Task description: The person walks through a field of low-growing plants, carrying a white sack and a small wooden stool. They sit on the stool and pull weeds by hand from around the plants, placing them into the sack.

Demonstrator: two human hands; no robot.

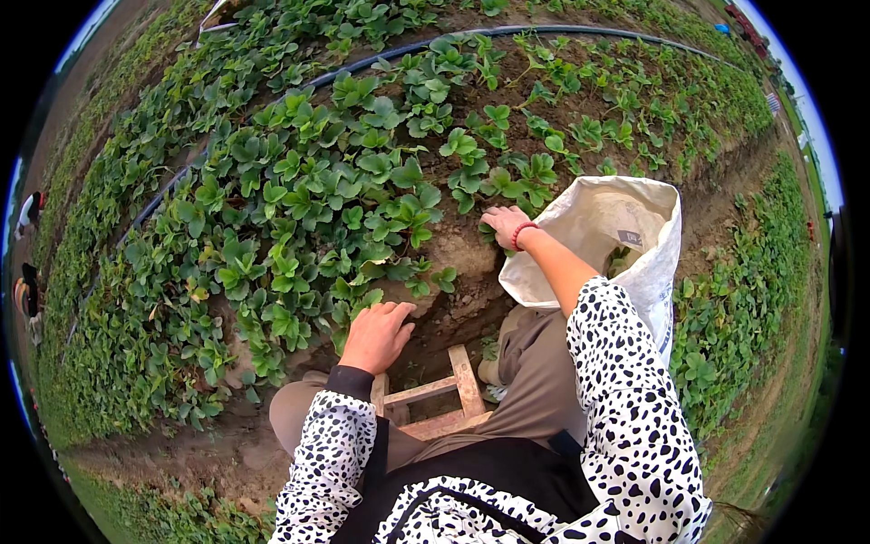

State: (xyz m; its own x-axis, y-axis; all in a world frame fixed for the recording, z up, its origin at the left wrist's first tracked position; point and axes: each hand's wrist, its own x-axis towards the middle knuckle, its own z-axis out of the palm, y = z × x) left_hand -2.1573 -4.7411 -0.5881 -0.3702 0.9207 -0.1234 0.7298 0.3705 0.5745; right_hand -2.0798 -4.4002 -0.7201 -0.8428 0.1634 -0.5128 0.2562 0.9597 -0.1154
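Leafy strawberry plants [326,177] cover the raised soil bed in front of me. My left hand [378,336] rests at the near edge of the foliage, with fingers slightly spread and no object visible in it. My right hand [506,226], with a red bead bracelet [523,234] at the wrist, reaches down among leaves beside the sack; its fingertips are partly hidden, so whether they grip a leaf cannot be told. The white woven sack [656,272] stands with its mouth open at my right forearm, some green leaves [617,261] inside it.
A wooden stool [466,381] is between my legs. A dark hose [353,66] crosses the bed. Bare soil [469,258] shows between my hands. More plant rows [741,326] lie at the right. Other people [28,292] are at the far left, and another white bag [216,17] is at the top.
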